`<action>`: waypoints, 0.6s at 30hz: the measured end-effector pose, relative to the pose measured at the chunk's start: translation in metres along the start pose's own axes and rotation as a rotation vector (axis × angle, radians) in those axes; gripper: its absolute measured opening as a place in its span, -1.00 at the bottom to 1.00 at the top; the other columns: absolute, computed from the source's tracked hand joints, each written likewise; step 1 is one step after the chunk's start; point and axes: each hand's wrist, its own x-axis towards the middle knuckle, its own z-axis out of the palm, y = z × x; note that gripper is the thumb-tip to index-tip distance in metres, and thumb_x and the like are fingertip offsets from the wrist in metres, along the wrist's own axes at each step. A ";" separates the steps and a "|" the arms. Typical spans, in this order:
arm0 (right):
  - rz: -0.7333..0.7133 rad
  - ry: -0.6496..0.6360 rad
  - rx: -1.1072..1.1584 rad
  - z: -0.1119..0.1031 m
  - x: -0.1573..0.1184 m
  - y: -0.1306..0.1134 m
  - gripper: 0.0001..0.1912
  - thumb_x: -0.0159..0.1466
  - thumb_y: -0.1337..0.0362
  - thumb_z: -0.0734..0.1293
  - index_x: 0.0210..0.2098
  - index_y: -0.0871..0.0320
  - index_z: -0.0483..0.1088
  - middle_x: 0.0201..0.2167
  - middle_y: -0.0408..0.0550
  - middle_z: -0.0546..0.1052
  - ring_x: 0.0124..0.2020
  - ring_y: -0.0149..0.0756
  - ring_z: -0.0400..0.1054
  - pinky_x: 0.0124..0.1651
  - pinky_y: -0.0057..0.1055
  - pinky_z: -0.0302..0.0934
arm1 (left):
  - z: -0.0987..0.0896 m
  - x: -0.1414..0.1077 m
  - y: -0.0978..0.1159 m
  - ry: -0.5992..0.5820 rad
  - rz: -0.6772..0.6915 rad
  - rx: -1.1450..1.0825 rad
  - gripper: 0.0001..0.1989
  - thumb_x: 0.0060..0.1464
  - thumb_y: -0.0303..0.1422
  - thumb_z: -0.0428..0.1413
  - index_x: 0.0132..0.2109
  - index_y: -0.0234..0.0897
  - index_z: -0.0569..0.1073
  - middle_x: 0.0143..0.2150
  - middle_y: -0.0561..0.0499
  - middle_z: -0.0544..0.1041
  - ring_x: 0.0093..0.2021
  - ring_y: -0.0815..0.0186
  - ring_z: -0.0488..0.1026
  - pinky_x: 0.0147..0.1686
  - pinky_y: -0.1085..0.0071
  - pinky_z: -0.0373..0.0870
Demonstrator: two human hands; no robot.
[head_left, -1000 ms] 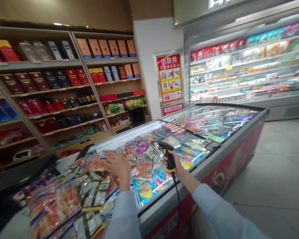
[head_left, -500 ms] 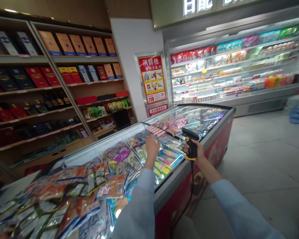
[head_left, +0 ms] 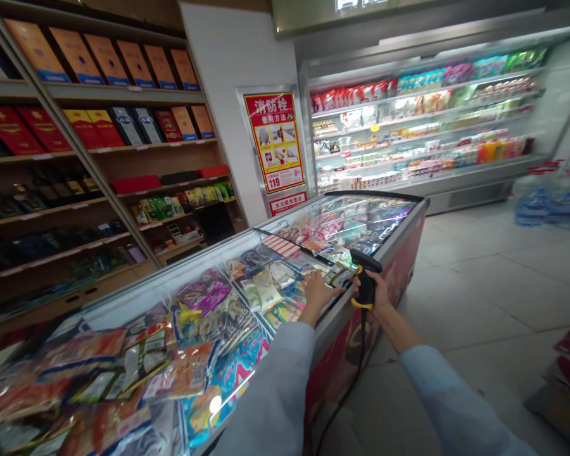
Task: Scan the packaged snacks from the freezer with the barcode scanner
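My right hand (head_left: 380,292) grips a black and yellow barcode scanner (head_left: 367,286) by its handle, above the near rim of a chest freezer (head_left: 403,231). A cord (head_left: 356,380) hangs down from the scanner. To its left, my left hand (head_left: 315,292) hovers with fingers apart and the thumb pointing toward the scanner; I see nothing held in it. Beyond that hand lie a green and white pack (head_left: 338,274) and a pale gold pack (head_left: 266,289) among the frozen goods. Whether the left hand touches the freezer's edge, I cannot tell.
Loose packs of orange-brown food (head_left: 185,370) pile up at the freezer's near left end. Shelves of boxes (head_left: 109,60) stand at the left. A lit display fridge (head_left: 427,190) runs along the back. Bottled water (head_left: 534,206) sits on the floor at right.
My left hand has moved right and nearer the front rim, its fingers now spread. The right hand keeps hold of the scanner. The view has swung right.
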 end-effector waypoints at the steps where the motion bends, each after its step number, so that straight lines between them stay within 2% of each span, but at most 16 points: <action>1: 0.003 0.009 -0.003 0.000 0.000 0.001 -0.74 0.01 0.08 0.38 -0.47 0.15 0.36 -0.71 -0.17 0.35 -0.69 -0.38 0.25 -0.71 -0.51 0.11 | 0.000 -0.001 0.002 -0.001 0.005 0.021 -0.21 -0.11 0.07 0.21 0.18 -0.31 0.31 0.18 -0.23 0.39 0.22 -0.04 0.23 0.14 0.10 0.16; 5: -0.011 0.028 -0.009 0.001 -0.001 0.000 -0.75 0.01 0.10 0.37 -0.48 0.16 0.36 -0.70 -0.17 0.37 -0.70 -0.40 0.23 -0.72 -0.52 0.08 | -0.007 -0.002 0.008 -0.003 0.012 0.087 -0.34 -0.14 -0.04 0.24 0.07 -0.31 0.41 0.12 -0.21 0.41 0.16 -0.02 0.28 0.08 0.16 0.22; 10: -0.020 0.055 0.007 0.005 -0.002 -0.001 -0.76 -0.01 0.11 0.38 -0.45 0.14 0.36 -0.72 -0.19 0.36 -0.70 -0.37 0.24 -0.72 -0.51 0.10 | -0.024 -0.006 0.001 -0.116 -0.013 0.207 -0.28 -0.23 -0.01 0.28 0.00 -0.44 0.45 0.04 -0.32 0.45 0.09 -0.05 0.35 0.06 0.20 0.26; 12: -0.021 0.081 0.021 0.009 -0.004 0.000 -0.76 -0.02 0.11 0.38 -0.46 0.12 0.34 -0.73 -0.19 0.35 -0.69 -0.35 0.26 -0.71 -0.49 0.11 | -0.035 -0.011 -0.009 -0.127 -0.033 0.252 -0.28 -0.24 -0.02 0.30 0.00 -0.45 0.44 0.04 -0.34 0.45 0.08 -0.06 0.36 0.06 0.18 0.27; 14: -0.018 0.096 0.014 0.014 -0.007 0.000 -0.75 -0.03 0.10 0.39 -0.48 0.11 0.32 -0.73 -0.20 0.35 -0.69 -0.35 0.25 -0.71 -0.47 0.12 | -0.053 -0.018 -0.023 -0.091 -0.039 0.274 -0.32 -0.23 -0.04 0.30 -0.03 -0.43 0.43 0.04 -0.33 0.45 0.08 -0.07 0.36 0.06 0.17 0.27; 18: 0.011 0.044 -0.067 0.033 -0.014 0.002 -0.75 -0.01 0.10 0.39 -0.45 0.13 0.35 -0.72 -0.20 0.37 -0.71 -0.37 0.24 -0.68 -0.46 0.16 | -0.102 -0.041 -0.069 0.016 -0.020 0.231 -0.40 -0.20 -0.17 0.31 -0.03 -0.39 0.38 0.00 -0.28 0.45 0.04 -0.01 0.40 0.02 0.17 0.31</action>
